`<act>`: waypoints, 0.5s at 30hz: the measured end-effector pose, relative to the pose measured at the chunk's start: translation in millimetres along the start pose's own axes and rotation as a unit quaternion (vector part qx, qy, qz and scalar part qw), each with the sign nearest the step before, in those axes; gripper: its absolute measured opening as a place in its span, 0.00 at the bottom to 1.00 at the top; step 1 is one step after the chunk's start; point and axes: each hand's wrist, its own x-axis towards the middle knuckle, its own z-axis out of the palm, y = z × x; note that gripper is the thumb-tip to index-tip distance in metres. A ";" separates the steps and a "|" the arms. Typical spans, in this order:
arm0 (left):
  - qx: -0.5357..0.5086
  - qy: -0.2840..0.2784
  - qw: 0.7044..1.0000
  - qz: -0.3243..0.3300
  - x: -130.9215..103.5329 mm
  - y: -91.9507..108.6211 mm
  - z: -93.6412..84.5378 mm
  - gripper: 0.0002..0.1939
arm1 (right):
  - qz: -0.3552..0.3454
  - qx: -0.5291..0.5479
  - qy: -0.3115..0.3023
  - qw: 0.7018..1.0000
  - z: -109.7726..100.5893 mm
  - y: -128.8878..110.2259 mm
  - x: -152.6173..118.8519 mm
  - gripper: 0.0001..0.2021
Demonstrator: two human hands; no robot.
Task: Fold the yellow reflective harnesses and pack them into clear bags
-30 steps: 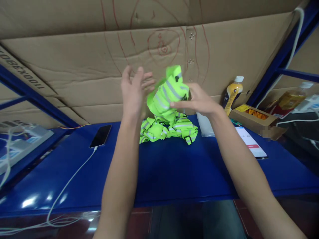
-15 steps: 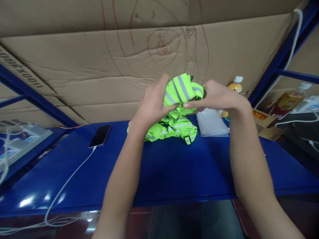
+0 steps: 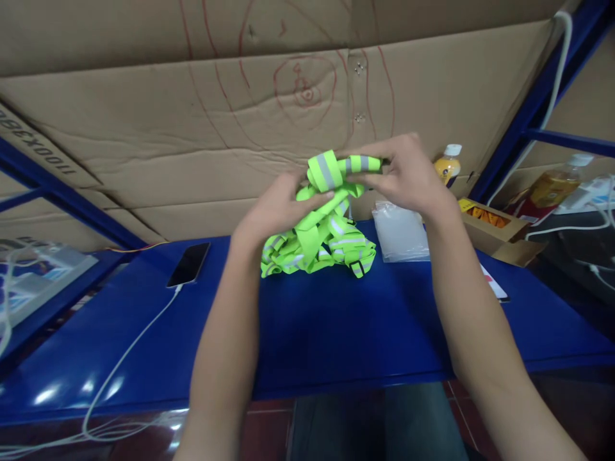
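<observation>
Right hand (image 3: 408, 171): pinching a length of lime-green reflective strap (image 3: 325, 171). Left hand (image 3: 282, 206): gripping the strap's rolled part. Strap: raised, at 12 o'clock of a strap pile (image 3: 343, 246) on the blue tabletop (image 3: 346, 326). From the pile: black buckle (image 3: 362, 268), 4 o'clock; clear plastic bag (image 3: 401, 238), 3 o'clock; white-capped bottle (image 3: 448, 168), 2 o'clock; cabled phone (image 3: 189, 265), 9 o'clock.
</observation>
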 end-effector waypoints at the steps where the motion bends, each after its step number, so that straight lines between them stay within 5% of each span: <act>1: -0.019 -0.043 0.999 -0.023 -1.8 -2.7 -5.3 0.25 | -0.019 -0.013 0.014 1.000 -0.5 0.9 -0.7 0.10; 4: -0.061 -0.078 0.994 -0.045 -6.2 -3.1 -17.7 0.24 | -0.077 -0.054 0.043 0.995 1.3 0.3 -1.3 0.11; 9: -0.079 0.101 0.991 0.043 -3.9 21.4 -11.9 0.28 | -0.032 0.002 -0.046 0.998 12.1 -6.0 0.3 0.09; 12: -0.061 0.035 0.996 0.051 -2.2 31.1 -7.1 0.26 | 0.000 0.042 -0.077 0.996 11.4 -8.7 -1.4 0.15; 15: -0.056 -0.006 0.998 0.011 -5.2 24.1 -16.7 0.25 | 0.008 0.068 -0.032 0.997 3.3 -4.9 -3.8 0.18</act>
